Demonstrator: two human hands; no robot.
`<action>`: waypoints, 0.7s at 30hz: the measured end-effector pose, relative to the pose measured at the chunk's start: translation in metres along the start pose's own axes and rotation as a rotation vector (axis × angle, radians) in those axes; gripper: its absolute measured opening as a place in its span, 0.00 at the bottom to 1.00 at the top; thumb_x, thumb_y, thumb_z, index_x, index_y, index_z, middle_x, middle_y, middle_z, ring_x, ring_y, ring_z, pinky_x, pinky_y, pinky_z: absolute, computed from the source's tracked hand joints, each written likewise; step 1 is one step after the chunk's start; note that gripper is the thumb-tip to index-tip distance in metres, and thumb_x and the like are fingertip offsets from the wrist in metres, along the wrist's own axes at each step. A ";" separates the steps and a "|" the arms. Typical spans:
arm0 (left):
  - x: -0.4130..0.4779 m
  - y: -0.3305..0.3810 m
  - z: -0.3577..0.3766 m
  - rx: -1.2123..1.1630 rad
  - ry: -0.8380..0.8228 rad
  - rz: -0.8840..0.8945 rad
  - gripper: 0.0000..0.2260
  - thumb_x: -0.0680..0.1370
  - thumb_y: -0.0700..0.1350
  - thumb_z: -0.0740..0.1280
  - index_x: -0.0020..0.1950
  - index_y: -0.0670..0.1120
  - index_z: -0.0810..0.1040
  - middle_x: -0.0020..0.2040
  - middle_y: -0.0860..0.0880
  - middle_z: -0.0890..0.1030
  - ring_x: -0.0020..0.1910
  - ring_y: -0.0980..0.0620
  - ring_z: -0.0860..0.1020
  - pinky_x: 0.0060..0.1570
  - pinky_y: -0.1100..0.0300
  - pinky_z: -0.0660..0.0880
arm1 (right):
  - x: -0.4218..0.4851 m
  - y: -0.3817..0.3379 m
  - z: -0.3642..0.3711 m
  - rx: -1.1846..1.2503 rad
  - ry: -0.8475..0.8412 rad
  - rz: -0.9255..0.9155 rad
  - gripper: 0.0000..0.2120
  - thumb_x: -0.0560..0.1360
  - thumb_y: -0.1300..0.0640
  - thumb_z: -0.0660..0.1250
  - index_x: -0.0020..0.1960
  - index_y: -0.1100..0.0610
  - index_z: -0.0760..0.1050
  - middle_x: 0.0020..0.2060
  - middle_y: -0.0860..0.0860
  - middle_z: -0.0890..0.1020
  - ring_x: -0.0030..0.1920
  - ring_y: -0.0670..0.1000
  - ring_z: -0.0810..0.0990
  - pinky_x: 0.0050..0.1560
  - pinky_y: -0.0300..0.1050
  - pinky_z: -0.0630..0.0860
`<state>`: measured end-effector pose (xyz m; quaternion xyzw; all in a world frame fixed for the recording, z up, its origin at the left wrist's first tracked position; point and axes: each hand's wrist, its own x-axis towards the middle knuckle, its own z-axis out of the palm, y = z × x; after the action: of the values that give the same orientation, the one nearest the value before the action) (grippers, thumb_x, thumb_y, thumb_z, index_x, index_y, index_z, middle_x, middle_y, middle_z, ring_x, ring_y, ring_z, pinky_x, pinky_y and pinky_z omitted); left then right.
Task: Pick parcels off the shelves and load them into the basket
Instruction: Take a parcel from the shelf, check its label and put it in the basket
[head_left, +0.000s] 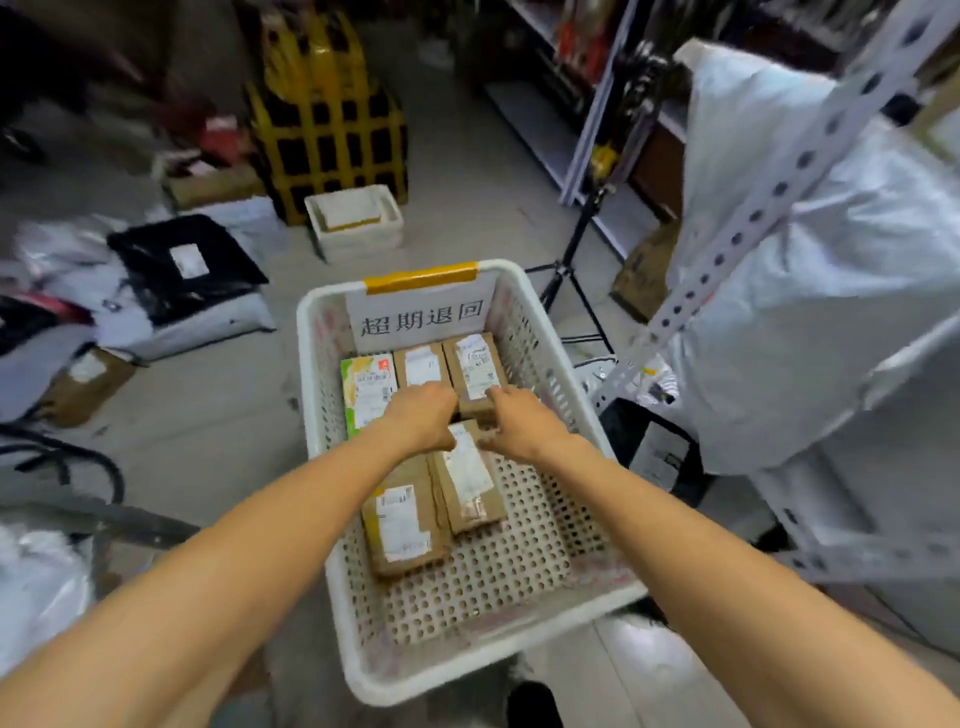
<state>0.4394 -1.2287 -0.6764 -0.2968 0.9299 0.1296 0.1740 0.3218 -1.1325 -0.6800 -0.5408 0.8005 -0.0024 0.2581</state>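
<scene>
Sack: a big white woven sack (810, 270) fills the right side of the scene.
Shelf upright: a grey perforated metal upright (769, 202) slants across in front of the sack.
Basket: a white perforated plastic basket (558, 364) sits at centre between the two forearms, with parcels on its bottom.
Yellow stack: a yellow-and-black lattice stack (327, 119) stands far beyond the basket, too blurred to name more closely.
Black mailer: a black mailer bag (182, 260) with a white label lies on the floor at far left, on top of pale bags.
Foam box: a white foam box (353, 218) sits on the floor just beyond the basket's far rim.
Sign: a white paper sign (421, 317) printed 超期退回 hangs inside the far wall, under a strip of yellow tape (421, 278).
Near row: a left brown parcel (402, 525) and a right brown parcel (470, 478) lie side by side, touching, labels up.
Far row: a green-and-white parcel (366, 389), a middle brown parcel (421, 364) and a far-right brown parcel (475, 364) line the far wall.
Left hand: the left hand (421, 415) is knuckles up over the middle of the basket; its grip is curled, and I cannot tell what it has hold of.
Right hand: the right hand (514, 421) is just beside it, fingers at the near end of the far-right brown parcel; I cannot tell whether its grip is closed on anything.
</scene>
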 end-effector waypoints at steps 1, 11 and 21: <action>-0.006 0.004 -0.010 0.018 0.008 0.031 0.18 0.72 0.48 0.71 0.59 0.45 0.75 0.55 0.45 0.78 0.52 0.45 0.78 0.45 0.53 0.76 | -0.014 -0.003 -0.011 0.009 0.020 0.015 0.26 0.72 0.50 0.72 0.64 0.60 0.68 0.59 0.57 0.75 0.60 0.59 0.75 0.54 0.51 0.75; -0.070 0.078 -0.073 0.059 0.118 0.286 0.20 0.71 0.54 0.71 0.59 0.48 0.73 0.55 0.48 0.79 0.52 0.47 0.78 0.45 0.55 0.76 | -0.153 -0.011 -0.087 0.064 0.166 0.184 0.18 0.70 0.51 0.70 0.53 0.62 0.73 0.45 0.57 0.77 0.44 0.58 0.76 0.39 0.52 0.73; -0.126 0.228 -0.079 0.156 0.080 0.552 0.17 0.71 0.49 0.72 0.56 0.45 0.73 0.52 0.45 0.77 0.50 0.44 0.76 0.46 0.53 0.75 | -0.322 0.062 -0.069 0.154 0.298 0.385 0.25 0.71 0.51 0.71 0.64 0.61 0.72 0.57 0.58 0.78 0.56 0.59 0.76 0.54 0.56 0.76</action>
<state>0.3798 -1.0120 -0.5234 -0.0231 0.9888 0.0883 0.1177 0.3301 -0.8471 -0.5055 -0.3507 0.9155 -0.0938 0.1735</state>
